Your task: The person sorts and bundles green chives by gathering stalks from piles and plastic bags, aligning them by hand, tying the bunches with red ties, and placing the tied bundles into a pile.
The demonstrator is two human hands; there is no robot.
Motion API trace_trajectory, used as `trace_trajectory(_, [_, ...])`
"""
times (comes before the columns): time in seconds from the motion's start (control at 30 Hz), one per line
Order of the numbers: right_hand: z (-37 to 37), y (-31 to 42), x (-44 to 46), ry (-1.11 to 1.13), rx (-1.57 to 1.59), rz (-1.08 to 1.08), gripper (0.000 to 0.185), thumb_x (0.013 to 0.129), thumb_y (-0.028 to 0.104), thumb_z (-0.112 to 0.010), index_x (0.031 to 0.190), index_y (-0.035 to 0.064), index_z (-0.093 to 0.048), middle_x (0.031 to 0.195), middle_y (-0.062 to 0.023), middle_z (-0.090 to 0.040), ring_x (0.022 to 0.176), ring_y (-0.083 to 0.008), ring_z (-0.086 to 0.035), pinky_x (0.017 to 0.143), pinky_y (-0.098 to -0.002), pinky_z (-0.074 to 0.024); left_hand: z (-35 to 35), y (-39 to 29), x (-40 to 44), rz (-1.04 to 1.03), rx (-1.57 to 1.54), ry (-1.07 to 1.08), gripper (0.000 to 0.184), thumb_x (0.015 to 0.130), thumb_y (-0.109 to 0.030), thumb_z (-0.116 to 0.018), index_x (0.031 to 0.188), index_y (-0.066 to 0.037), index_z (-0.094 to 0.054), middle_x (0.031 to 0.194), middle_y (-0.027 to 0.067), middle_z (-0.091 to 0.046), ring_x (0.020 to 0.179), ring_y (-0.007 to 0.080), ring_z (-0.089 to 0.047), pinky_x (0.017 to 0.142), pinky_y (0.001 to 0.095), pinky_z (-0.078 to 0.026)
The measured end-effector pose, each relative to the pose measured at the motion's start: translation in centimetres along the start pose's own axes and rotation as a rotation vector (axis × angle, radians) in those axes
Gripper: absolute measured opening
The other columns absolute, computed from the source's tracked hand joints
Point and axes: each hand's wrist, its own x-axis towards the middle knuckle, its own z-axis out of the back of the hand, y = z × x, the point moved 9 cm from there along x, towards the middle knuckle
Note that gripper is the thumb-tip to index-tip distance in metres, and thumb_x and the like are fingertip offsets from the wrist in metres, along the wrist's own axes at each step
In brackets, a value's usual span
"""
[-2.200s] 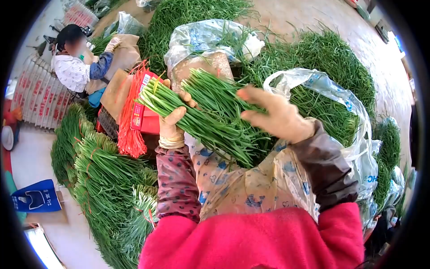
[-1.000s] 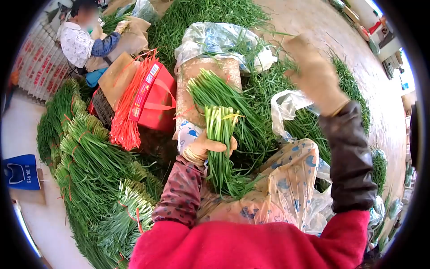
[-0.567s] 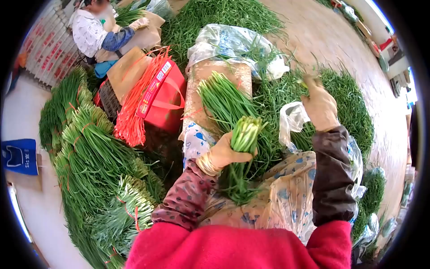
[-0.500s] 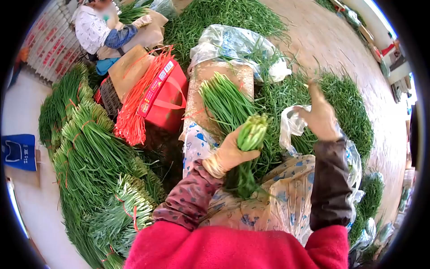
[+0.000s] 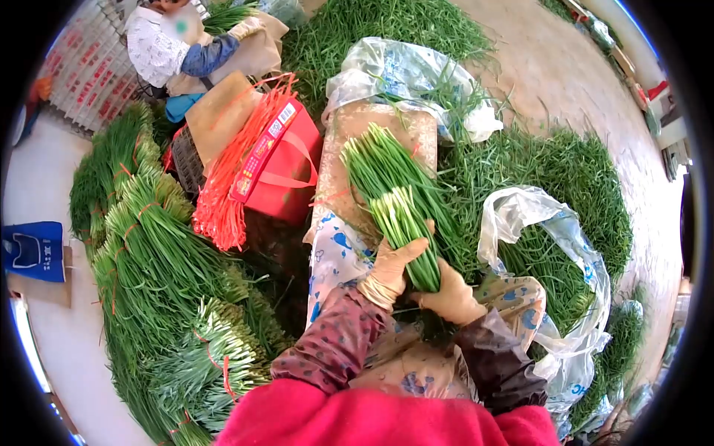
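A small bunch of green stalks (image 5: pixel 405 227), pale ends up, is gripped in my gloved left hand (image 5: pixel 394 267), with the thumb across its front. On the bunch's right side lies my gloved right hand (image 5: pixel 452 296), its fingers closed around the lower stalks and partly hidden. Just behind them, a larger loose bundle (image 5: pixel 372 160) rests on the worn board (image 5: pixel 338 149), pale ends pointing away from me. Patterned plastic covers my lap below both hands.
Tied bundles (image 5: pixel 156 253) are heaped at left. Red ties (image 5: pixel 223 201) hang beside a red bag (image 5: pixel 286 178). Loose greens (image 5: pixel 565 167) and a clear plastic bag (image 5: pixel 513 201) lie at right. Another person (image 5: pixel 160 48) sits at back left, hands on greens.
My right hand has come down from the loose greens at right to the bunch. My left hand has tilted the bunch, so its stalks now show lengthwise rather than end-on.
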Motion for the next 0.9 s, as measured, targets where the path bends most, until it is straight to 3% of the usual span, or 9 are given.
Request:
trace_trajectory(0.13, [4.3,1.9,3.8,-0.163,-0.108,-0.034,0.075,0.071,0.022,-0.076,0.134,0.001,-0.042,0.109,-0.0198,-0.065,0.101,-0.031,-0.064,0.088,-0.0374,-0.05,2.5,-4.2,0.8,-0.239,0.368,-0.182,0.07,0.085,-0.039,-0.071,0.14,-0.007,-0.04,0.122,0.011,-0.059,0.11,0.0241,-0.058,0.09,0.0377,-0.05])
trace_trajectory(0.3, [7.1,6.7,11.0,-0.224,-0.453,-0.069,0.067,0.074,0.018,-0.068,0.133,0.0006,-0.04,0.102,-0.0225,-0.065,0.097,-0.0371,-0.064,0.086,-0.0412,-0.0503,14.1,-1.3,4.1,0.166,0.537,-0.606,0.031,0.096,-0.035,-0.049,0.1,-0.004,-0.052,0.079,0.0106,-0.068,0.051,0.0163,-0.057,0.045,0.0292,-0.045])
trace_trajectory(0.53, [3.8,4.5,18.1,-0.371,-0.641,0.04,0.073,0.074,0.025,-0.076,0.131,0.0016,-0.037,0.123,-0.0209,-0.055,0.108,-0.0369,-0.058,0.089,-0.0418,-0.049,17.9,2.4,7.3,0.521,0.754,-0.719,0.034,0.093,-0.032,-0.051,0.094,0.0,-0.062,0.07,0.0111,-0.068,0.049,0.019,-0.058,0.04,0.0332,-0.041])
trace_trajectory(0.6, [1.8,1.9,19.2,-0.38,-0.718,0.044,0.088,0.074,0.027,-0.074,0.143,0.0027,-0.025,0.134,-0.0209,-0.046,0.109,-0.0381,-0.055,0.09,-0.0415,-0.048,15.2,1.3,5.9,0.531,0.873,-0.661,0.031,0.09,-0.026,-0.053,0.082,0.002,-0.065,0.065,0.0134,-0.067,0.044,0.0228,-0.059,0.04,0.0338,-0.044])
trace_trajectory(0.63, [1.2,1.2,19.1,-0.436,-0.724,0.102,0.089,0.074,0.028,-0.074,0.144,0.002,-0.025,0.135,-0.0205,-0.046,0.109,-0.0375,-0.055,0.09,-0.041,-0.0476,13.0,2.6,6.4,0.573,1.604,-0.031,0.029,0.086,-0.026,-0.055,0.08,0.0,-0.067,0.073,0.0174,-0.068,0.057,0.0278,-0.063,0.052,0.0372,-0.049])
trace_trajectory(0.67, [1.1,0.6,18.8,-0.494,-0.732,0.154,0.089,0.075,0.028,-0.073,0.144,0.0013,-0.024,0.135,-0.0201,-0.045,0.108,-0.0369,-0.055,0.09,-0.0404,-0.0471,10.2,3.5,5.6,0.183,2.283,0.515,0.026,0.082,-0.026,-0.057,0.079,-0.003,-0.069,0.08,0.0214,-0.069,0.071,0.0329,-0.067,0.065,0.0407,-0.054])
trace_trajectory(0.7, [1.0,0.2,19.1,-0.49,-0.732,0.157,0.088,0.075,0.029,-0.071,0.144,-0.0001,-0.025,0.134,-0.0197,-0.047,0.105,-0.0351,-0.055,0.088,-0.039,-0.0469,12.3,2.1,3.0,0.564,1.581,-0.169,0.026,0.082,-0.027,-0.057,0.088,-0.007,-0.071,0.092,0.0218,-0.068,0.088,0.0363,-0.066,0.078,0.0444,-0.052])
trace_trajectory(0.83, [1.4,-0.2,19.5,-0.583,-0.793,0.182,0.086,0.072,0.029,-0.07,0.141,-0.0032,-0.03,0.123,-0.017,-0.053,0.093,-0.0305,-0.058,0.076,-0.0371,-0.0494,3.8,4.1,-5.0,0.726,1.878,0.795,0.041,0.079,-0.026,-0.065,0.117,-0.011,-0.065,0.097,0.0167,-0.069,0.093,0.0317,-0.066,0.083,0.04,-0.05])
trace_trajectory(0.9, [1.4,-0.1,19.6,-0.591,-0.776,0.172,0.084,0.071,0.028,-0.068,0.14,-0.0032,-0.032,0.12,-0.0161,-0.054,0.092,-0.0301,-0.059,0.074,-0.0372,-0.0496,4.8,1.4,-1.8,0.544,1.598,0.472,0.038,0.08,-0.011,-0.068,0.116,-0.003,-0.063,0.094,0.0095,-0.07,0.089,0.0192,-0.065,0.081,0.0314,-0.05])
